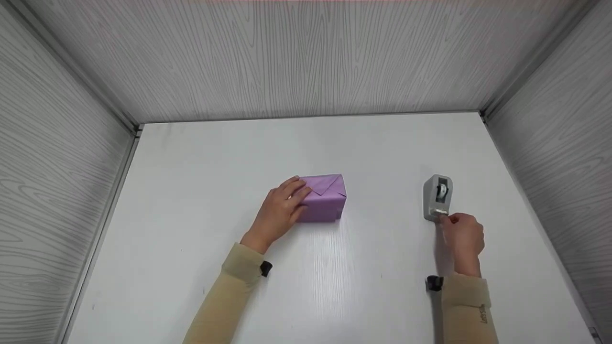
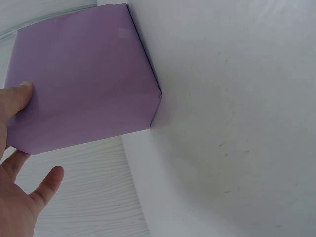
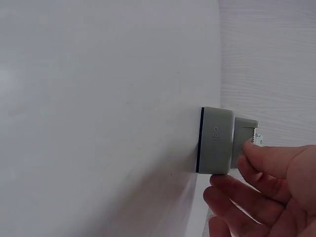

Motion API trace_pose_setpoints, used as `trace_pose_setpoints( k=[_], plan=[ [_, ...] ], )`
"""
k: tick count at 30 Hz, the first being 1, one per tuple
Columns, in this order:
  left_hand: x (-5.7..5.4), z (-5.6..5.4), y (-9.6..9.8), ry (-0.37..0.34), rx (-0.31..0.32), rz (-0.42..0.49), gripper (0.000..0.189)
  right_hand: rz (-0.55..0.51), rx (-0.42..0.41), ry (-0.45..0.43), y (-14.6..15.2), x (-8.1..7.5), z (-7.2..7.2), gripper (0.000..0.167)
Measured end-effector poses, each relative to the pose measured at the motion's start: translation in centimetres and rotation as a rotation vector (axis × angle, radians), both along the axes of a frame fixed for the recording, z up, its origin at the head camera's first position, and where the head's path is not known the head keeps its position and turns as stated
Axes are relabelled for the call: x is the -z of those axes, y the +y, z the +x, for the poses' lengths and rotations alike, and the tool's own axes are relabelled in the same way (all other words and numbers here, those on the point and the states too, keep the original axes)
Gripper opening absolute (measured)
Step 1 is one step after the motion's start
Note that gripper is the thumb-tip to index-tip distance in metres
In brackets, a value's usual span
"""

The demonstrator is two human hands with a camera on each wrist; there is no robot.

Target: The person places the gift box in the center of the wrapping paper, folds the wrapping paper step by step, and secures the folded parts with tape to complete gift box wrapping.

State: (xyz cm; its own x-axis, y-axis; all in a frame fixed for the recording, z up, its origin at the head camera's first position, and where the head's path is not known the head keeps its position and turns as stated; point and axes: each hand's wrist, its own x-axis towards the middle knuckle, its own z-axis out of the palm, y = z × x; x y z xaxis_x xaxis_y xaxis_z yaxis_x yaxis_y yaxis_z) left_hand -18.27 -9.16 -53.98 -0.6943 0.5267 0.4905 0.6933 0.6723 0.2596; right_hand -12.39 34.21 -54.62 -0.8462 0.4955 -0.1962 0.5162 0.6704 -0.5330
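Observation:
A box wrapped in purple paper (image 1: 325, 205) sits on the white table, folded paper flaps showing on its top. My left hand (image 1: 279, 210) grips its left end, fingers over the top and thumb against the near side; the left wrist view shows the thumb (image 2: 19, 98) on the purple paper. To the right stands a grey tape dispenser (image 1: 431, 193) with a small roll of tape (image 1: 442, 191) in it. At its toothed cutter, my right hand (image 1: 464, 236) pinches the tape end between thumb and forefinger. In the right wrist view the fingertips largely hide the tape.
The white table (image 1: 215, 162) has a wood-grain panel (image 1: 306, 57) along its back and more panels at its left and right sides. Black wrist straps (image 1: 434, 283) show at both sleeve cuffs. Bare tabletop lies between the box and the dispenser.

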Motion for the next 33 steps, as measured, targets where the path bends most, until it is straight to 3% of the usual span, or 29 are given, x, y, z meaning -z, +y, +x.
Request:
trace_pose_setpoints(
  k=[12,19,26,33],
  plan=[
    [0.0,0.0,0.0,-0.006,0.006,0.011,0.041,-0.032,-0.040,-0.062,0.1,-1.0,0.8,0.038],
    [-0.1,0.0,0.0,-0.012,0.007,0.015,0.041,-0.316,-0.218,0.003,-2.2,-1.3,0.5,0.044],
    [-0.2,0.1,0.1,-0.020,0.012,0.019,0.042,-0.564,-0.395,0.174,-7.1,-0.9,0.0,0.027],
    [0.1,0.1,0.0,0.025,0.031,0.043,0.039,-0.722,-0.624,0.289,-13.0,-1.9,-0.8,0.016]
  ],
)
